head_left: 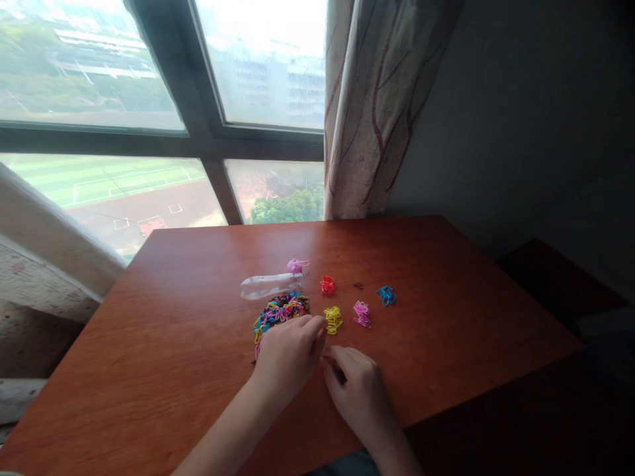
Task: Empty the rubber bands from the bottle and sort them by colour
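My left hand (292,350) is closed, its fingertips beside a small pile of yellow loops (333,320). Partly covered by that hand is a mixed heap of small coloured loops (280,312), which look like rubber bands or plastic clips. Just below and to the right, my right hand (357,383) has thumb and fingers pinched together, close to the left fingertips. Whatever either hand holds is hidden or too small to name. Separate little piles of red loops (327,285), pink loops (362,314) and blue loops (386,295) lie beyond, with a few dark loops (358,285).
A clear plastic bottle (270,285) lies on its side behind the mixed heap, with a pink cap (294,266) by its end. The brown wooden table (446,330) borders a window (208,142) and curtains (374,112). Its right edge meets a dark area.
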Tool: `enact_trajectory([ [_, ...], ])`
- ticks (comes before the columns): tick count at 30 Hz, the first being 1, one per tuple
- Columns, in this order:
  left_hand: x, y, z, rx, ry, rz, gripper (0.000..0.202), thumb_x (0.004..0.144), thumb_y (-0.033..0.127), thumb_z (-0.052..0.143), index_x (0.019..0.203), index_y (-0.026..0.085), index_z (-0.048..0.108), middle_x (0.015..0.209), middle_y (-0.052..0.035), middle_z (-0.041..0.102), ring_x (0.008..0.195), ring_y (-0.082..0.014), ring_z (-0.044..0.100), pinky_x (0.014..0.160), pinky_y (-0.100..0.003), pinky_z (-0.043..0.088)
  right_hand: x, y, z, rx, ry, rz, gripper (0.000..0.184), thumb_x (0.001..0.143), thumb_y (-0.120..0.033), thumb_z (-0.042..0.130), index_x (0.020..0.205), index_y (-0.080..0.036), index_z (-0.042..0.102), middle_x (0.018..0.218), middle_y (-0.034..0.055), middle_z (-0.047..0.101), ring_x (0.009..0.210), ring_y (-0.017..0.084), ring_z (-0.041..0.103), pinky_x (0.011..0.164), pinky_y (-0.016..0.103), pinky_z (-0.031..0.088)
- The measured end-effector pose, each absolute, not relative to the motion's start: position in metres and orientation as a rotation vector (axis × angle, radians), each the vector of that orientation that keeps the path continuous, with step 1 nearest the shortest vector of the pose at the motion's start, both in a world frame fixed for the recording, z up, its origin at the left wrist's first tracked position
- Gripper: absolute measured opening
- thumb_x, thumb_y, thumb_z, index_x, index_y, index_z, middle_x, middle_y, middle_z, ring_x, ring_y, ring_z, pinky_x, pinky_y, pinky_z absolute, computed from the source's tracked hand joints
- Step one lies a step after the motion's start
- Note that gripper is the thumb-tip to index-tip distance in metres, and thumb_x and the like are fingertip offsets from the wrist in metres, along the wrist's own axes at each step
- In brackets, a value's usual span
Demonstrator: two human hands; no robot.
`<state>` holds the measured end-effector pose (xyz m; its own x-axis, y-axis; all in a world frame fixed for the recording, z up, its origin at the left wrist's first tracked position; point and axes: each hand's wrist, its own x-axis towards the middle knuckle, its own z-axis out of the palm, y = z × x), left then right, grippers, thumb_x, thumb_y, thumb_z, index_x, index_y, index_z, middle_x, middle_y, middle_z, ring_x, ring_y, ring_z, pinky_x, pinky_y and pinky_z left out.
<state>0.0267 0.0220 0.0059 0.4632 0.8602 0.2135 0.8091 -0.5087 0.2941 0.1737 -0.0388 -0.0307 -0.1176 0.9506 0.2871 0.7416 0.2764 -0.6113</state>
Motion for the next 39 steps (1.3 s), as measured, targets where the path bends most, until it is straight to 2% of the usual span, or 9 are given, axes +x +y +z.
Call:
enact_trajectory([
  [5,0.043,0.034,0.009,2.598,1.422,0.442,0.015,0.089,0.019,0.052,0.089,0.024,0.066,0.076,-0.0011,0.07,0.066,-0.0157,0.066,0.054,-0.022,0.04,0.174,-0.039,-0.033,-1.515,-1.895,0.385,0.018,0.087,-0.01,0.049,0.078,-0.021,0.06,0.069,0.0002,0.065,0.065,0.015,0.061,0.061,0.024,0.035],
  [8,0.038,0.03,0.01,2.607,1.43,0.44,0.019,0.094,0.023,0.047,0.094,0.024,0.066,0.078,-0.0019,0.07,0.068,-0.0164,0.066,0.056,-0.023,0.04,0.173,-0.038,-0.032,-1.502,-1.9,0.384,0.018,0.088,-0.011,0.049,0.079,-0.021,0.06,0.07,0.0005,0.066,0.066,0.015,0.062,0.061,0.023,0.036],
  [13,0.009,0.014,0.008,2.61,1.474,0.622,0.025,0.097,0.027,0.043,0.09,0.023,0.066,0.079,-0.001,0.072,0.067,-0.0162,0.067,0.057,-0.024,0.043,0.172,-0.038,-0.029,-1.535,-1.914,0.4,0.016,0.092,-0.016,0.051,0.08,-0.022,0.061,0.07,0.0,0.066,0.067,0.015,0.062,0.062,0.024,0.037],
  [18,-0.032,-0.003,0.0,2.518,1.6,0.834,0.021,0.094,0.03,0.048,0.096,0.024,0.068,0.083,0.0008,0.076,0.058,-0.0124,0.067,0.054,-0.021,0.046,0.171,-0.037,-0.029,-1.558,-1.929,0.412,0.017,0.092,-0.016,0.05,0.096,-0.022,0.065,0.078,0.0014,0.07,0.071,0.016,0.063,0.065,0.025,0.038],
  [22,-0.057,-0.012,-0.008,2.476,1.689,0.852,0.022,0.093,0.032,0.049,0.098,0.024,0.068,0.086,0.0011,0.077,0.061,-0.013,0.07,0.055,-0.021,0.049,0.169,-0.035,-0.029,-1.582,-1.967,0.384,0.029,0.092,-0.016,0.05,0.118,-0.022,0.062,0.079,0.0016,0.07,0.07,0.017,0.063,0.064,0.026,0.039],
  [25,-0.064,-0.016,-0.013,2.411,1.742,0.852,0.023,0.093,0.033,0.048,0.099,0.024,0.068,0.082,0.0023,0.077,0.059,-0.0129,0.07,0.055,-0.021,0.049,0.163,-0.032,-0.027,-1.587,-2.01,0.362,0.034,0.091,-0.017,0.051,0.124,-0.021,0.059,0.078,0.0018,0.069,0.068,0.017,0.062,0.063,0.026,0.038],
  [30,-0.061,-0.018,-0.016,2.377,1.8,0.785,0.025,0.093,0.034,0.045,0.1,0.024,0.068,0.086,0.0013,0.078,0.067,-0.0154,0.073,0.056,-0.021,0.051,0.144,-0.026,-0.023,-1.604,-2.039,0.391,0.037,0.09,-0.017,0.054,0.126,-0.022,0.057,0.081,0.002,0.069,0.071,0.017,0.063,0.065,0.026,0.039],
  [39,-0.06,-0.021,-0.026,2.436,1.682,0.707,0.024,0.094,0.031,0.047,0.104,0.024,0.067,0.097,0.0,0.078,0.08,-0.0188,0.075,0.067,-0.027,0.056,0.138,-0.026,-0.022,-1.519,-2.093,0.47,0.028,0.09,-0.016,0.053,0.116,-0.025,0.062,0.09,0.0023,0.071,0.082,0.019,0.063,0.073,0.027,0.041],
])
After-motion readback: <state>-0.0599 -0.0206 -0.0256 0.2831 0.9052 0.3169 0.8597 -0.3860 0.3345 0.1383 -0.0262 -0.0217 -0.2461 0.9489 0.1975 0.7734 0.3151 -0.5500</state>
